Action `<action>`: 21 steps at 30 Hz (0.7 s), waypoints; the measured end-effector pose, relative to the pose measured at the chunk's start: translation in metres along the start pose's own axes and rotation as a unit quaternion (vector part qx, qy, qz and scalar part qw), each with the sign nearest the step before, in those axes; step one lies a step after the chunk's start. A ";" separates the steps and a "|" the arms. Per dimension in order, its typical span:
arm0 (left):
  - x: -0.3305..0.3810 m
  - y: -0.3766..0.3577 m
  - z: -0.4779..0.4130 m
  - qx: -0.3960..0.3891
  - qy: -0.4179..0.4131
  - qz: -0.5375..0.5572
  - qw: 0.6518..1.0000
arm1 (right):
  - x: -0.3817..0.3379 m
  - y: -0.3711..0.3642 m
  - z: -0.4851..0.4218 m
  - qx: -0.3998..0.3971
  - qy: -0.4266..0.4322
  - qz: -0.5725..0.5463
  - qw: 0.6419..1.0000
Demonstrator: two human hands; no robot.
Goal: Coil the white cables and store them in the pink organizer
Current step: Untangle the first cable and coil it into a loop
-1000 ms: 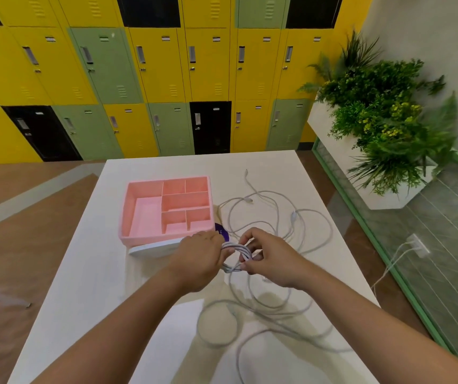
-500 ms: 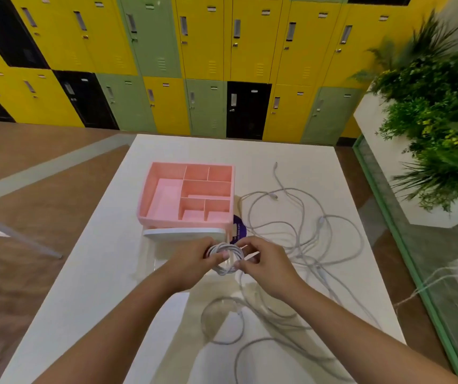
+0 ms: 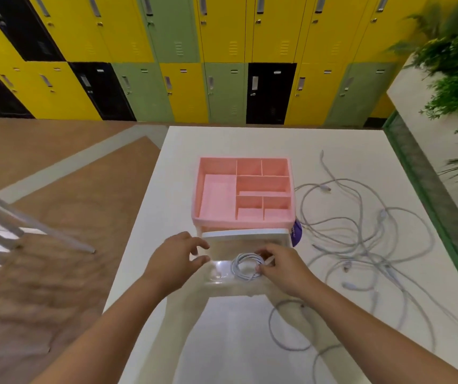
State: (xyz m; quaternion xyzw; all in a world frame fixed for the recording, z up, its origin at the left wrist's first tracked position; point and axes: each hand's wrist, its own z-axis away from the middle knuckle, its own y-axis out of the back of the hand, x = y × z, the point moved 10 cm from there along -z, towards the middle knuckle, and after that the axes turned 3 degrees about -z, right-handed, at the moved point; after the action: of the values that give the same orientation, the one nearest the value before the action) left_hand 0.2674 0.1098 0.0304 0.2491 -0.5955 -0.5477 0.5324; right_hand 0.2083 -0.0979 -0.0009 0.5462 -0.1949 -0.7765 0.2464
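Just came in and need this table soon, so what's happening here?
A person is tidying white cables. Their right hand holds one coiled cable over the open clear drawer beneath the pink organizer. The left hand is at the drawer's left edge; whether it grips is unclear. More loose cables lie tangled on the table, right of the organizer.

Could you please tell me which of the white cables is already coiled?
The coiled cable pinched by the right hand; the loose cables sprawl tangled on the table instead.
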 end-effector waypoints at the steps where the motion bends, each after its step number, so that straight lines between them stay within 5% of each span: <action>1: 0.002 -0.007 0.001 -0.019 -0.016 -0.018 1.000 | 0.003 -0.001 0.000 0.005 -0.011 -0.001 1.000; 14: -0.014 -0.042 0.006 -0.127 -0.021 -0.043 0.991 | 0.012 -0.010 0.007 0.017 -0.057 -0.001 0.998; 18: -0.016 -0.011 0.000 0.025 0.005 0.049 0.998 | 0.016 -0.010 0.008 0.021 -0.064 -0.019 0.998; 21: -0.001 0.008 -0.011 0.104 -0.049 0.006 0.993 | 0.018 -0.006 0.006 0.023 -0.071 -0.043 0.996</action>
State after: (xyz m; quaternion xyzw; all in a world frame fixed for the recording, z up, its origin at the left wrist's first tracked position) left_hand 0.2796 0.1085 0.0357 0.2723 -0.6760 -0.4910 0.4773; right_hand 0.1964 -0.1033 -0.0158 0.5027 -0.2058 -0.8188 0.1859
